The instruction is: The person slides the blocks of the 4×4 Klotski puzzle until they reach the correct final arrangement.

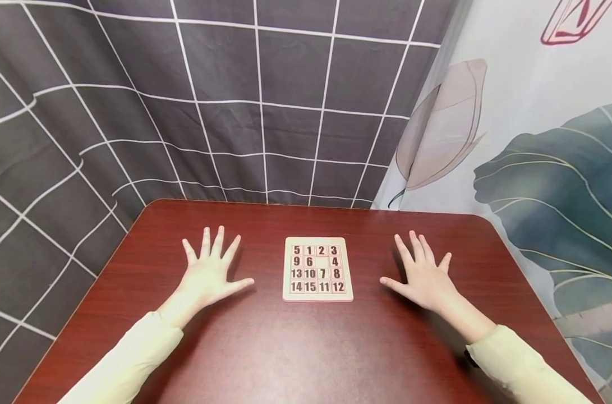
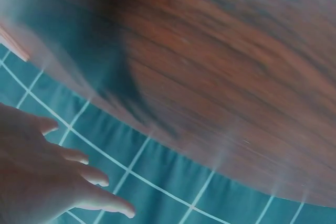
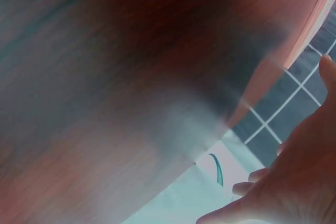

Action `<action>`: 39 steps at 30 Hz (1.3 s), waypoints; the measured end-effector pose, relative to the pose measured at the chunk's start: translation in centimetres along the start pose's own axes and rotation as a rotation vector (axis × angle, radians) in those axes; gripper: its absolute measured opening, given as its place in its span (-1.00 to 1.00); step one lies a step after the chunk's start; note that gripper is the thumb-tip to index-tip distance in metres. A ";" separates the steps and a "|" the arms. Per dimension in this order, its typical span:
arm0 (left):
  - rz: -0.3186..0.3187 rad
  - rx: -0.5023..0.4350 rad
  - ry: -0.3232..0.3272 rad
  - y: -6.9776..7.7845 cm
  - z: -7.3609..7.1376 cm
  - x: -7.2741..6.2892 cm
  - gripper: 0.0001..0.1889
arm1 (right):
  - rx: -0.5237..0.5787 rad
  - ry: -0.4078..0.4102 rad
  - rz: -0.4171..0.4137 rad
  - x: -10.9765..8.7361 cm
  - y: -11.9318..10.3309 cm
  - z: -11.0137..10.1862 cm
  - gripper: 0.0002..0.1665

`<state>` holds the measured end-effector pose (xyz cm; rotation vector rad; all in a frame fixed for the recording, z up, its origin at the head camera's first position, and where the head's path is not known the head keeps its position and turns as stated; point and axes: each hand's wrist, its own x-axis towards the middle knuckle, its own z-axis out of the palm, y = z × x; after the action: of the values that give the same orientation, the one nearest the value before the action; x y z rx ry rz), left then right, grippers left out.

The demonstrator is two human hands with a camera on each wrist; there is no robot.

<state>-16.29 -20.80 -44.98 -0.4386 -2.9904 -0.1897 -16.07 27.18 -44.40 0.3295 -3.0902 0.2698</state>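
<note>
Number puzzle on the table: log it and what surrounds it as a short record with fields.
Item: number puzzle, lying flat on the red-brown table
Top row: 5, 1, 2, 3
Second row: 9, 6, gap, 4
Third row: 13, 10, 7, 8
Bottom row: 14, 15, 11, 12
Left hand: left of the puzzle, fingers spread, holding nothing
Right hand: right of the puzzle, fingers spread, holding nothing
Contact: neither hand touches the puzzle
Backdrop: dark curtain with white grid lines
</note>
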 end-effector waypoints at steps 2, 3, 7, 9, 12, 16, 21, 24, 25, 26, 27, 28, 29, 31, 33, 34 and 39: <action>0.031 0.004 0.012 0.4 0.2 0.2 0.10 | -0.005 0.016 -0.024 0.2 -0.2 0.1 0.27; 0.046 0.005 0.019 0.6 0.3 0.3 0.10 | -0.006 0.022 -0.034 0.3 -0.4 0.2 0.26; 0.101 0.004 0.026 1.6 0.7 0.8 0.08 | -0.014 0.043 -0.069 0.7 -0.7 0.4 0.24; 0.123 0.005 0.025 2.1 0.9 1.1 0.08 | -0.020 0.052 -0.088 0.9 -0.9 0.6 0.23; 0.153 0.011 0.035 2.8 1.0 1.4 0.07 | -0.027 0.080 -0.136 1.2 -1.3 0.8 0.20; 0.187 0.014 0.042 3.5 1.2 1.8 0.07 | -0.027 0.108 -0.206 1.6 -2.0 1.0 0.17; 0.229 0.016 0.026 4.4 1.7 2.4 0.06 | -0.037 0.109 -0.270 2.0 -3.0 1.2 0.14; 0.251 0.024 0.017 5.0 1.9 2.9 0.06 | -0.038 0.103 -0.306 2.3 -3.7 1.4 0.13; 0.259 0.029 0.016 5.1 2.0 3.0 0.07 | -0.037 0.100 -0.318 2.3 -3.9 1.4 0.12; 0.267 0.032 0.013 5.3 2.0 3.2 0.07 | -0.036 0.097 -0.333 2.4 -4.1 1.4 0.12; 0.275 0.033 0.009 5.5 2.1 3.3 0.08 | -0.036 0.095 -0.348 2.5 -4.3 1.5 0.12; 0.283 0.034 0.005 5.6 2.1 3.4 0.08 | -0.036 0.092 -0.363 2.5 -4.5 1.6 0.12; 0.292 0.031 0.002 5.8 2.1 3.5 0.09 | -0.037 0.090 -0.379 2.6 -4.7 1.6 0.12; 0.305 0.023 -0.012 6.0 2.0 3.7 0.09 | -0.042 0.091 -0.417 2.7 -5.1 1.7 0.12; 0.319 0.018 -0.023 6.2 2.1 3.8 0.10 | -0.044 0.089 -0.455 2.7 -5.4 1.8 0.11; 0.327 0.019 -0.026 6.3 2.1 3.9 0.10 | -0.043 0.089 -0.476 2.7 -5.6 1.8 0.11; 0.357 0.033 -0.046 6.5 2.5 4.3 0.13 | -0.040 0.112 -0.597 2.6 -6.1 2.1 0.04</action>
<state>-18.71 -13.08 -46.19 -0.9691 -2.8885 -0.0973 -17.38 20.43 -45.30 1.1492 -2.7166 0.1947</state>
